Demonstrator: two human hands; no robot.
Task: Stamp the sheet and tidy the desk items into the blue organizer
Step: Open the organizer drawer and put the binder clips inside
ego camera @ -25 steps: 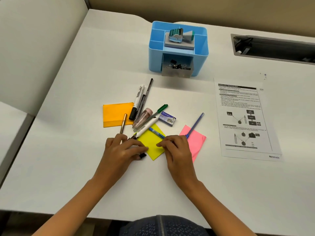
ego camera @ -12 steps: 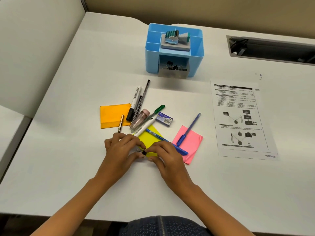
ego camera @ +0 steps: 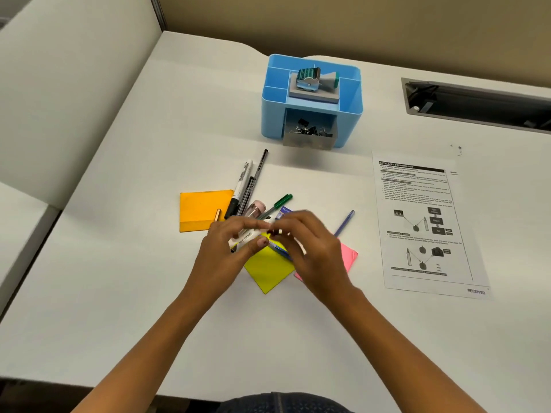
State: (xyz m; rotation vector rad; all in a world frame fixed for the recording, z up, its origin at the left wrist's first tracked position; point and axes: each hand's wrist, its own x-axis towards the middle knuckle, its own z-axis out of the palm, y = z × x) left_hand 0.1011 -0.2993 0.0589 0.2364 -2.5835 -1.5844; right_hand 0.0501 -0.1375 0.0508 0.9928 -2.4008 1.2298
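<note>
White printed sheet point(ego camera: 426, 225) reads "SATELLITE TECHNOLOGY" and "RECEIVED". Left hand point(ego camera: 226, 254) and right hand point(ego camera: 310, 251) pinch a small dark binder clip point(ego camera: 272, 232); its axis is unclear.

White desk point(ego camera: 119, 293); grey cable slot point(ego camera: 477, 102) far right; beige partition wall point(ego camera: 357, 22).

Bright, even overhead light on a white laminate worktop point(ego camera: 119, 293). Soft, faint shadows fall beneath the bare hands point(ego camera: 277, 248), which are motion-blurred. Wide-angle lens curves the worktop's edges.
</note>
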